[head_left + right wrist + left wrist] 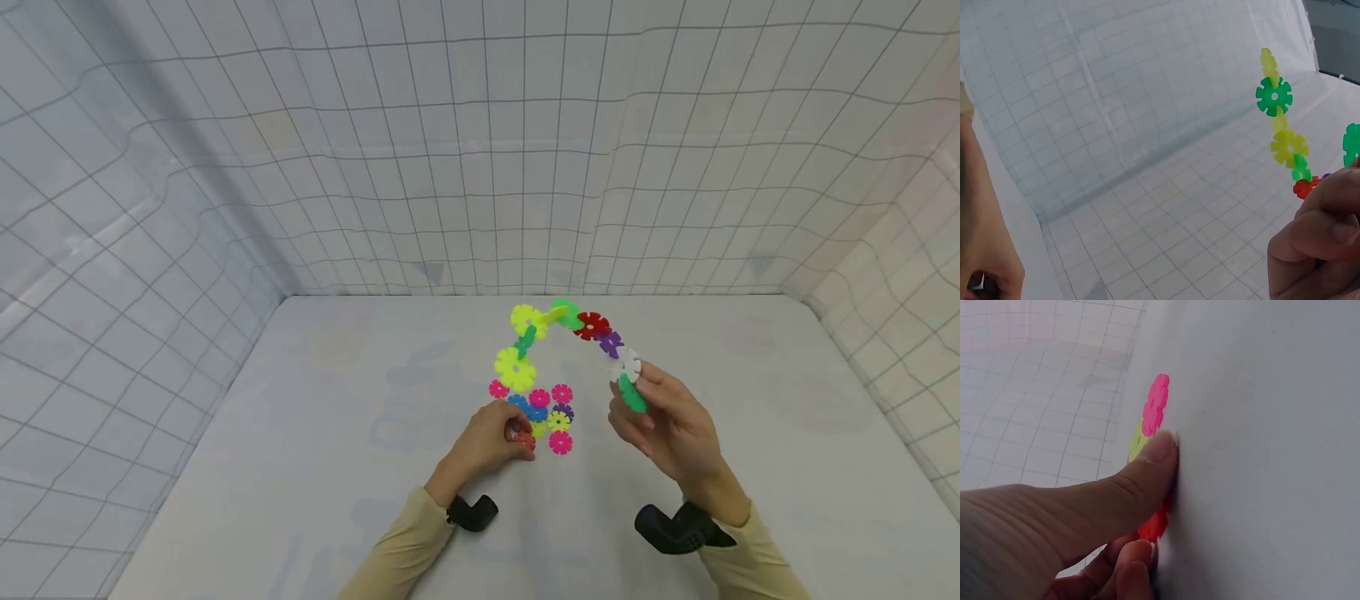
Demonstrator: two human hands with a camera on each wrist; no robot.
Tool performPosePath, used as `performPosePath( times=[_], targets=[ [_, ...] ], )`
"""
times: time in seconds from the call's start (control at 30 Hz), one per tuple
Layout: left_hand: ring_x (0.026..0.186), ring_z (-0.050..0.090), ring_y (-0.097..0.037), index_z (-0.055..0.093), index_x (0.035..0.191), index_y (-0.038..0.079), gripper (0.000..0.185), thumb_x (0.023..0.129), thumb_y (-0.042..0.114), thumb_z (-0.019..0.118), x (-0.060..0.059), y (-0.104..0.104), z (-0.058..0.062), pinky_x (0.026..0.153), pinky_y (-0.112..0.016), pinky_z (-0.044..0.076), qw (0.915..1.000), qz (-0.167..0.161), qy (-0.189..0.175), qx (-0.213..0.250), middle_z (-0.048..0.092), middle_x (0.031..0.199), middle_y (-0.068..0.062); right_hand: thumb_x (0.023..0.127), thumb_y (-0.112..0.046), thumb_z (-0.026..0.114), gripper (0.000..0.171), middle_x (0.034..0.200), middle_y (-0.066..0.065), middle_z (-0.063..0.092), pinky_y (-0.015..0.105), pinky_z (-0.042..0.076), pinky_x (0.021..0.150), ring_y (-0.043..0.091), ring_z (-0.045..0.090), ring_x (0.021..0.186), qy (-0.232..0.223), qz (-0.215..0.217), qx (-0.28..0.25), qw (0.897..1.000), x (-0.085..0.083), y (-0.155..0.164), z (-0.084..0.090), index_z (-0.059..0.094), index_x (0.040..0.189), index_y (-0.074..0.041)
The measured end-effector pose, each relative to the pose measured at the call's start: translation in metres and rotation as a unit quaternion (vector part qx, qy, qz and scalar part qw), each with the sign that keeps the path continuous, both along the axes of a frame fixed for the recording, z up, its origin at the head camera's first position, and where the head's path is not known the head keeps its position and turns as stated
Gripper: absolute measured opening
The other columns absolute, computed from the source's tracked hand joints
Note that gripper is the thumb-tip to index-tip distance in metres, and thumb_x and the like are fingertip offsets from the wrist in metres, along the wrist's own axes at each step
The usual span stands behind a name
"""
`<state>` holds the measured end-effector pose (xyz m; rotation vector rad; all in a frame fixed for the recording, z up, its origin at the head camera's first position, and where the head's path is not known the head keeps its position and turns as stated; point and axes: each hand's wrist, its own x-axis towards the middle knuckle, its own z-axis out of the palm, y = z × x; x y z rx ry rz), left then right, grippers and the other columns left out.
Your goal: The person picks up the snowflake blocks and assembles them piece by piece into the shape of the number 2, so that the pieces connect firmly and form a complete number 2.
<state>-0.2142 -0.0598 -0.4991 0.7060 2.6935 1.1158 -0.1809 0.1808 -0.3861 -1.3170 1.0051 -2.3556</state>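
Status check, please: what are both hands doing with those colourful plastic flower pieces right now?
Right hand holds linked chain aloft by its green end. Left hand pinches red piece off table. Loose pile beside it. Nothing blocking.

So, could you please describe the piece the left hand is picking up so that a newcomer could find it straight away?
On the white table, below the arched chain of snowflake discs, lies a small pile of loose discs. At its near-left edge, the left hand pinches a red disc. It is the only red piece in that pile; its neighbours are pink, yellow, blue and purple.
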Motion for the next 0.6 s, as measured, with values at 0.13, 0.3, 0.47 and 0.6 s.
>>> performPosePath(
  times=[0.13,0.3,0.47,0.6],
  targets=[
    [0.068,0.047,-0.01,0.065,0.08,0.01,0.026,0.069,0.021,0.087,-0.001,-0.0021,0.0006,0.061,-0.025,0.041,1.0,-0.007,0.003,-0.001,0.054,0.073,0.004,0.1,0.003,0.014,0.032,0.066,0.008,0.031,0.031,0.024,0.039,0.02,0.034,0.045,0.019,-0.106,0.069,0.992,0.0004,0.0001,-0.0015,0.044,0.092,-0.001],
    [0.07,0.048,-0.009,0.065,0.085,0.01,0.031,0.068,0.022,0.087,-0.0016,-0.0029,-0.0002,0.062,-0.024,0.043,1.0,-0.004,0.001,-0.008,0.053,0.075,0.004,0.1,0.004,0.023,0.024,0.062,0.007,0.032,0.033,0.031,0.039,0.021,0.037,0.044,0.03,-0.209,0.146,0.966,0.003,-0.0021,-0.0008,0.039,0.083,-0.001],
    [0.065,0.051,-0.008,0.066,0.083,0.011,0.026,0.07,0.021,0.086,-0.0016,-0.0038,0.0033,0.06,-0.023,0.044,0.9999,0.001,-0.012,0.004,0.055,0.072,0.006,0.1,0.005,0.019,0.026,0.064,0.008,0.032,0.032,0.029,0.039,0.021,0.036,0.044,0.027,-0.188,0.127,0.974,0.0015,-0.0023,-0.0024,0.039,0.085,-0.001],
    [0.062,0.051,-0.008,0.065,0.079,0.013,0.02,0.072,0.019,0.084,-0.0003,-0.0043,0.0088,0.058,-0.024,0.044,0.9995,0.004,-0.029,0.011,0.056,0.068,0.008,0.1,0.005,0.016,0.029,0.065,0.008,0.032,0.032,0.027,0.039,0.02,0.036,0.045,0.027,-0.168,0.104,0.98,0.0004,-0.0025,-0.003,0.04,0.086,-0.002]
  ],
)
